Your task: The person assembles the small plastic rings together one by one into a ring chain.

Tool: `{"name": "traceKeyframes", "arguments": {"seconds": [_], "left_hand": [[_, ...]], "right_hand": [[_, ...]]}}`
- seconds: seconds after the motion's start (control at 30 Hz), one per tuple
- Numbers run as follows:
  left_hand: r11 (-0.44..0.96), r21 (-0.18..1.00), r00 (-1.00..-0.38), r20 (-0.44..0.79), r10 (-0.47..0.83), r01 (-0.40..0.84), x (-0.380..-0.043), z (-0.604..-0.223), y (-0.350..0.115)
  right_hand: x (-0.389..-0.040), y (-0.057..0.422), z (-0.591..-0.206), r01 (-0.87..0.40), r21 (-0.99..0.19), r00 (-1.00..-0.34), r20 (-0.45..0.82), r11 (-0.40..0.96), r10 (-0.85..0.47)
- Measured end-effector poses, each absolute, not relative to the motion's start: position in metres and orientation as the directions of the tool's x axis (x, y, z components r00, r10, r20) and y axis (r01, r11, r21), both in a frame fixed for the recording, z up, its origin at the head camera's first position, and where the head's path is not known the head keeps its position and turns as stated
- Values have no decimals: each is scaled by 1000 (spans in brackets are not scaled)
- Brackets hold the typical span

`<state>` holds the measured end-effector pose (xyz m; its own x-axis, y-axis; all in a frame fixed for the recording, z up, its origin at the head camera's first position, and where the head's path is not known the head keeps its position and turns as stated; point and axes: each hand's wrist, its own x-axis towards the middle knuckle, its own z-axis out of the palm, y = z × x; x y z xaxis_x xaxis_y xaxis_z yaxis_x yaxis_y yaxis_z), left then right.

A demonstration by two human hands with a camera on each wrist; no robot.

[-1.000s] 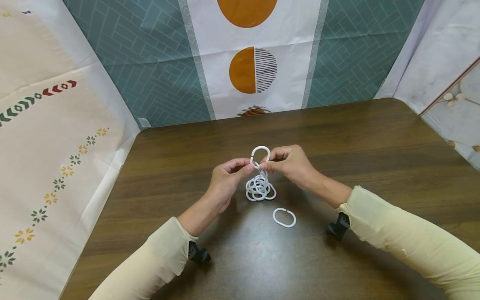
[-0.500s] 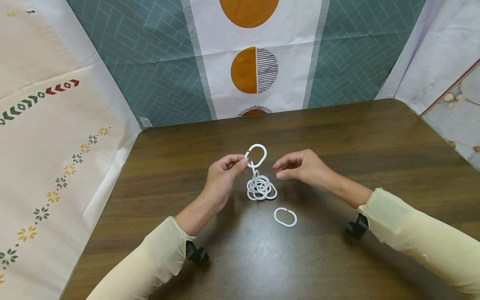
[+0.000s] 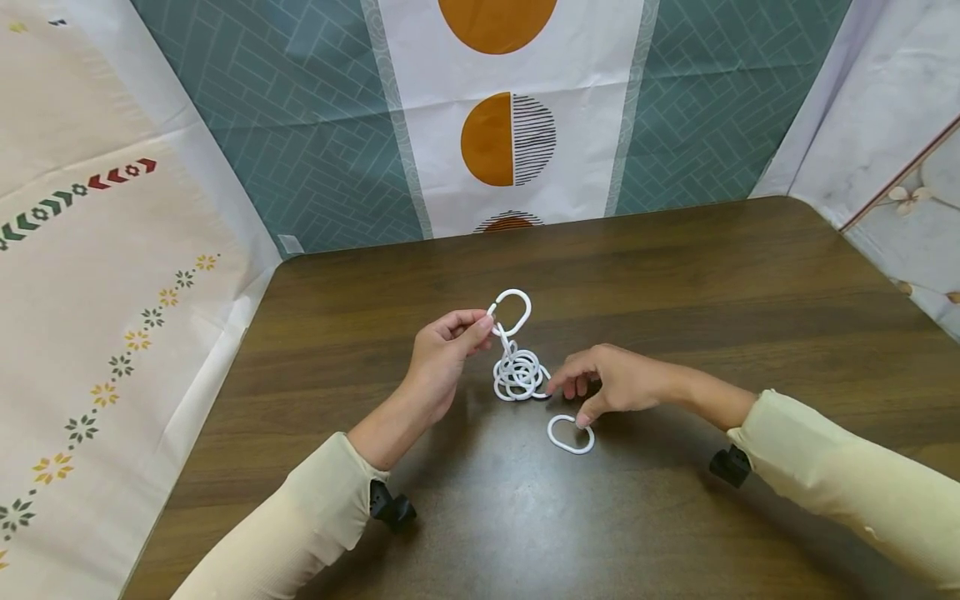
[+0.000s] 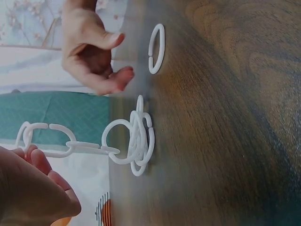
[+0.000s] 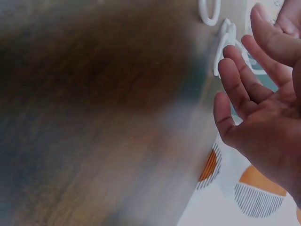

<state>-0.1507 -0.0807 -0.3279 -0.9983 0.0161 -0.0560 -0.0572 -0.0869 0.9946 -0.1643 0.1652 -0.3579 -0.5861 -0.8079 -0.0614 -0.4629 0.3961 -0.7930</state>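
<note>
My left hand (image 3: 441, 354) pinches the top ring of a chain of white split rings (image 3: 517, 375) between thumb and fingertips. Below that ring the linked rings hang down into a small heap on the table, as the left wrist view also shows. One loose white split ring (image 3: 571, 434) lies flat on the table in front of the heap. Over that ring, my right hand (image 3: 611, 379) hovers with relaxed, spread fingers and holds nothing. In the left wrist view a gap separates the right hand (image 4: 91, 52) from the loose ring (image 4: 157, 49).
The dark wooden table (image 3: 360, 292) extends around both hands. Behind its far edge hangs a teal and white patterned cloth (image 3: 315, 142). A cream embroidered cloth (image 3: 112, 292) borders the left side, a white floral one (image 3: 892, 150) the right.
My right hand has let go of the chain, drawn back to the right, then come down over the loose ring. The left hand has shifted slightly left, still holding the top ring.
</note>
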Motion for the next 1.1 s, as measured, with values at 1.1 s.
{"name": "traceKeyframes", "arguments": {"seconds": [1.1], "left_hand": [[-78, 994, -997, -76, 11, -77, -152, -331, -80]], "right_hand": [[-138, 170, -382, -841, -277, -508, 105, 465, -855]]}}
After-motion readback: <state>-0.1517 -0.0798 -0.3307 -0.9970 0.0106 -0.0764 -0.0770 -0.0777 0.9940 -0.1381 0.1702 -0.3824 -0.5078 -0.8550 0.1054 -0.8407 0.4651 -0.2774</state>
